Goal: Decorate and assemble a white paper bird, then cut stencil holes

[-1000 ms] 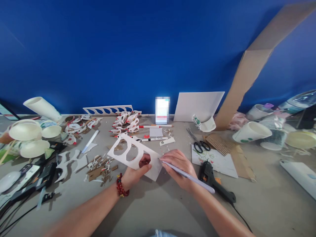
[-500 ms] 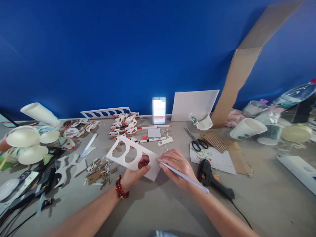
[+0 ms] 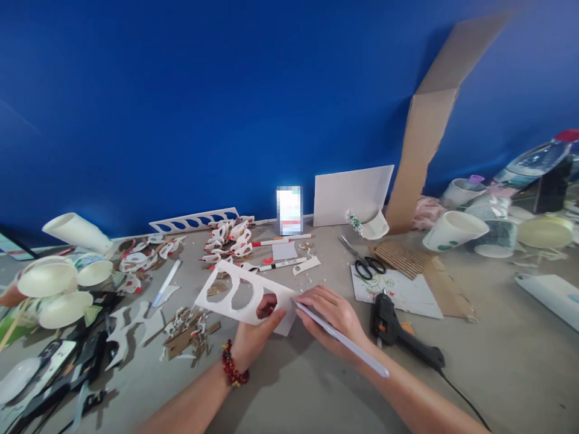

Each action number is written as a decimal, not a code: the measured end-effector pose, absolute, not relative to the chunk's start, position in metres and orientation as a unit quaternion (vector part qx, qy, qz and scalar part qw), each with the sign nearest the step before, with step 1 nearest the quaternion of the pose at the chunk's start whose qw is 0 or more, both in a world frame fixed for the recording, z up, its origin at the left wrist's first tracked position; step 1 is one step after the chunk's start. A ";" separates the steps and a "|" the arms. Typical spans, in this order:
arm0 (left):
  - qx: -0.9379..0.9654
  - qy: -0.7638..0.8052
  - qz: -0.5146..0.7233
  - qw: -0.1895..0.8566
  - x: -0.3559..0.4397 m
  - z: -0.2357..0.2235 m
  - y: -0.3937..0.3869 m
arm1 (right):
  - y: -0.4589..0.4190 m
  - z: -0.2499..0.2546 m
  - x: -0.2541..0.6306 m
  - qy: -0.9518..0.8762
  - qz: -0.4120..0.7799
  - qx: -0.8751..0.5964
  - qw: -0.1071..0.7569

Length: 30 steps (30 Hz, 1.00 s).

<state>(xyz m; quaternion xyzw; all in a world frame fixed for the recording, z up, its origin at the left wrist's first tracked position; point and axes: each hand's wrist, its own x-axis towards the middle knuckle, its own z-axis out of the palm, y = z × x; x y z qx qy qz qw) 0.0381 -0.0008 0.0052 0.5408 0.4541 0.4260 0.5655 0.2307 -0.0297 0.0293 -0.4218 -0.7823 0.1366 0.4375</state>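
Observation:
My left hand (image 3: pixel 257 337), with a red bead bracelet at the wrist, grips a white foam board (image 3: pixel 286 299) by its near edge. Its thumb lies on top and its fingers show through one of the board's rounded cut-outs. My right hand (image 3: pixel 332 313) is closed around a slim, pale lavender pen-shaped tool (image 3: pixel 355 348). The tool's front end meets the board's right part; its tip is too small to make out. Behind the board lies a pile of small white bird-shaped cut-outs (image 3: pixel 228 238) with red tips.
Scissors (image 3: pixel 368 265) and a black glue gun (image 3: pixel 398 334) lie to the right, by a drawn-on sheet (image 3: pixel 420 295). Cardboard scraps (image 3: pixel 185 340) are at left. Paper cups (image 3: pixel 456 231) stand on both sides. A lit phone (image 3: pixel 289 211) leans on the blue wall.
My view has shifted slightly, so most things sit a little lower. My left thumb has moved a little along the board toward its right part. Both hands keep their hold.

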 end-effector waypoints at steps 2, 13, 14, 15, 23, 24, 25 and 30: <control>0.558 0.446 0.419 0.560 0.037 0.006 0.000 | -0.030 0.029 0.231 -0.786 0.136 -0.419 0.434; 0.535 0.484 0.452 0.525 0.045 0.002 -0.005 | -0.031 0.029 0.231 -0.795 0.076 -0.414 0.437; 0.533 0.481 0.453 0.529 0.045 0.000 -0.005 | -0.031 0.029 0.231 -0.795 0.067 -0.410 0.443; 0.528 0.478 0.456 0.534 0.044 -0.003 -0.005 | -0.032 0.030 0.231 -0.794 0.062 -0.405 0.450; 0.403 0.463 0.499 0.611 0.042 -0.002 0.000 | -0.035 0.030 0.233 -0.751 0.094 -0.413 0.507; 0.407 0.466 0.496 0.610 0.042 0.000 -0.001 | -0.036 0.029 0.232 -0.748 0.110 -0.418 0.503; 0.410 0.470 0.493 0.607 0.042 0.000 -0.002 | -0.036 0.028 0.231 -0.746 0.122 -0.423 0.500; 0.424 0.469 0.495 0.597 0.041 -0.003 -0.004 | -0.035 0.023 0.229 -0.740 0.143 -0.436 0.492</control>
